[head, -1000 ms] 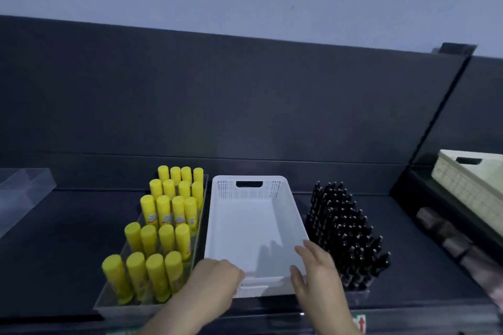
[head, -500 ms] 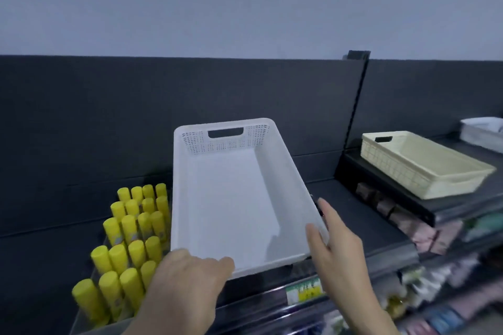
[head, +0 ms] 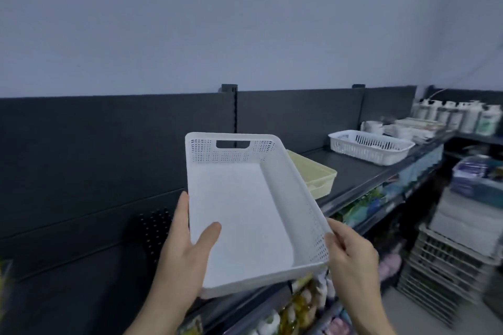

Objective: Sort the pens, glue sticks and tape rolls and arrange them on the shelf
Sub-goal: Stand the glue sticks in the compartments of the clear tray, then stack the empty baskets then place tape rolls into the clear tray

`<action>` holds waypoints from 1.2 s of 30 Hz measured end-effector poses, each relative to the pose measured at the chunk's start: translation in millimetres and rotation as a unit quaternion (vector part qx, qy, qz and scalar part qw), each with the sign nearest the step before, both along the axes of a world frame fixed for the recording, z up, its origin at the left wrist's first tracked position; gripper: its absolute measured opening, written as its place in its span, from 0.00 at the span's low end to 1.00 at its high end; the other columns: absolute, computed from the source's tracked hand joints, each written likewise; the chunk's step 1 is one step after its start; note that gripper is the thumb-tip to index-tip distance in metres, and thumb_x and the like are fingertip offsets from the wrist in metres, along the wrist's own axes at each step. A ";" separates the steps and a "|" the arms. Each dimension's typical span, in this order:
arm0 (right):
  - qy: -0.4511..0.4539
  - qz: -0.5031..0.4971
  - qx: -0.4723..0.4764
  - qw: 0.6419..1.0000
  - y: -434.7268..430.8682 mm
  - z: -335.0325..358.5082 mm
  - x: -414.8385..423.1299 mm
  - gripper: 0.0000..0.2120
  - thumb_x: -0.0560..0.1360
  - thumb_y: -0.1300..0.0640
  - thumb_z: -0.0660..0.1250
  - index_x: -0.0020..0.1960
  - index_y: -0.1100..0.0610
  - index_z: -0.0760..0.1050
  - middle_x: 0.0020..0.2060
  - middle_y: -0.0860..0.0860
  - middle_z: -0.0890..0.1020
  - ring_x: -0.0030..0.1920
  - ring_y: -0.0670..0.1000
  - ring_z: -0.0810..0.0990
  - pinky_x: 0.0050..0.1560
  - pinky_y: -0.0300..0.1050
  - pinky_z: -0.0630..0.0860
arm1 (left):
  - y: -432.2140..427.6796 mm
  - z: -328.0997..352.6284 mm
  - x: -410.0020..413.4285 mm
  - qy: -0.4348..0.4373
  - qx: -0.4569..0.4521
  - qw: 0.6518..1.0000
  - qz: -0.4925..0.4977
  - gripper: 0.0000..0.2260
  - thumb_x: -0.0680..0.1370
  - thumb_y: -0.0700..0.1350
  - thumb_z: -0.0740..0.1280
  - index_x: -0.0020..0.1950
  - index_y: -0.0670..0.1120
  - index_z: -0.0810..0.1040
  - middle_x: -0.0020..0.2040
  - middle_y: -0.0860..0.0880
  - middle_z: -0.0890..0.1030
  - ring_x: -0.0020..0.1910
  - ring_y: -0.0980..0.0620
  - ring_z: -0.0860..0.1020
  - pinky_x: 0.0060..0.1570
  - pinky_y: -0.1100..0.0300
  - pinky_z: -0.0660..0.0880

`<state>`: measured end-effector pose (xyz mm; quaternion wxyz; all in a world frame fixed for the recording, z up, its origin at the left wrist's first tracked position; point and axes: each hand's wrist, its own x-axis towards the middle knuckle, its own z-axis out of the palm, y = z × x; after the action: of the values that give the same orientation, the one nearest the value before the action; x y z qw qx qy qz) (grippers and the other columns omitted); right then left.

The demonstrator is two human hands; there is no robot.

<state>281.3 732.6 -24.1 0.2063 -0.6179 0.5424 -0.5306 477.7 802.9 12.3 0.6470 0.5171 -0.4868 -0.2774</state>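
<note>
Dark shelf [head: 353, 174]; left hand [head: 185, 250], right hand [head: 351, 255], grip on white basket [head: 245, 209]

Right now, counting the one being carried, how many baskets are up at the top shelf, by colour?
White: 2, the held basket and the far basket on the shelf
Cream: 1, the cream basket behind the held one
Total: 3

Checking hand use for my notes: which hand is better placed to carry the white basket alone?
Left, probably. The left hand grips the white basket at its near-left side, thumb inside on the floor; the right hand only pinches the near-right corner rim.
</note>
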 end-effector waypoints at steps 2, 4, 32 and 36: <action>-0.009 -0.001 -0.004 1.000 -23.0 6.1 -37.2 0.15 0.75 0.67 0.59 0.50 0.52 0.80 0.38 0.48 0.83 0.40 0.47 0.78 0.37 0.30 0.69 | -29.4 2.6 -34.9 0.028 0.022 0.999 -0.041 0.22 0.77 0.31 0.58 0.57 0.58 0.75 0.50 0.61 0.82 0.53 0.58 0.80 0.57 0.54 0.74; -0.012 0.001 -0.010 1.000 -51.3 12.8 -74.3 0.16 0.75 0.67 0.59 0.48 0.49 0.80 0.37 0.47 0.83 0.40 0.48 0.78 0.37 0.36 0.70 | -58.2 7.1 -68.0 0.037 0.029 0.998 -0.045 0.23 0.74 0.28 0.55 0.57 0.53 0.76 0.50 0.55 0.83 0.53 0.52 0.80 0.57 0.51 0.74; 0.095 0.161 0.063 0.980 -419.7 5.9 -104.0 0.10 0.71 0.64 0.56 0.41 0.62 0.77 0.33 0.57 0.80 0.32 0.49 0.70 0.32 0.43 0.64 | -364.5 -16.3 -102.9 0.034 0.155 0.982 0.101 0.24 0.72 0.26 0.52 0.57 0.46 0.78 0.52 0.49 0.83 0.53 0.49 0.80 0.48 0.57 0.75; 0.137 0.211 0.073 0.965 -428.8 -1.7 -115.0 0.10 0.72 0.64 0.57 0.41 0.61 0.77 0.31 0.53 0.79 0.32 0.49 0.70 0.33 0.42 0.63 | -363.3 -25.4 -116.8 -0.026 0.210 0.969 0.126 0.22 0.75 0.29 0.54 0.62 0.48 0.73 0.58 0.55 0.78 0.59 0.51 0.75 0.54 0.55 0.72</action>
<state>166.3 303.8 -25.7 0.2819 -0.7681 0.4602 -0.3446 360.9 439.6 -13.1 0.5407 0.7054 -0.3658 -0.2762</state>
